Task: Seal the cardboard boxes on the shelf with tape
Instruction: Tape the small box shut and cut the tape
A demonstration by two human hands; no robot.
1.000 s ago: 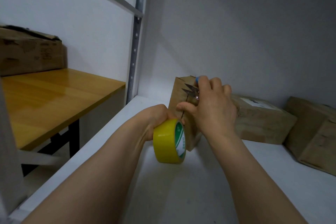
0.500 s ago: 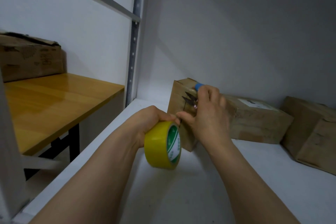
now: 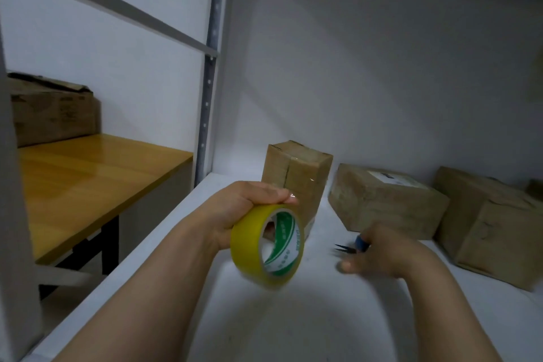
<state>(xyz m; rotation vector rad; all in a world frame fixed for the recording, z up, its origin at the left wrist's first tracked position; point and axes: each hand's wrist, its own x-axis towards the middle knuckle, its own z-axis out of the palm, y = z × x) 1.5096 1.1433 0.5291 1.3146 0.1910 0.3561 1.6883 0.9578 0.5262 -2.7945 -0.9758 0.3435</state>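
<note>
Head view, white shelf [image 3: 293,317]: upright box [image 3: 296,179] with glossy tape along its seam, apparently sealed; flat box [image 3: 385,203] and end box [image 3: 493,229] alongside, seemingly still to do; left hand [image 3: 244,214] gripping yellow tape roll [image 3: 267,247] just before the upright box; right hand [image 3: 379,253], blurred, clutching blue-handled snips [image 3: 349,247].

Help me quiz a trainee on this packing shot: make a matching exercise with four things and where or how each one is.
Things: 1 tape roll; 2 scissors; 3 leftmost shelf box; 4 labelled box.
States: A lies flat; B in the right hand; C stands on end; D in the left hand.
Pairs: 1-D, 2-B, 3-C, 4-A.
</note>
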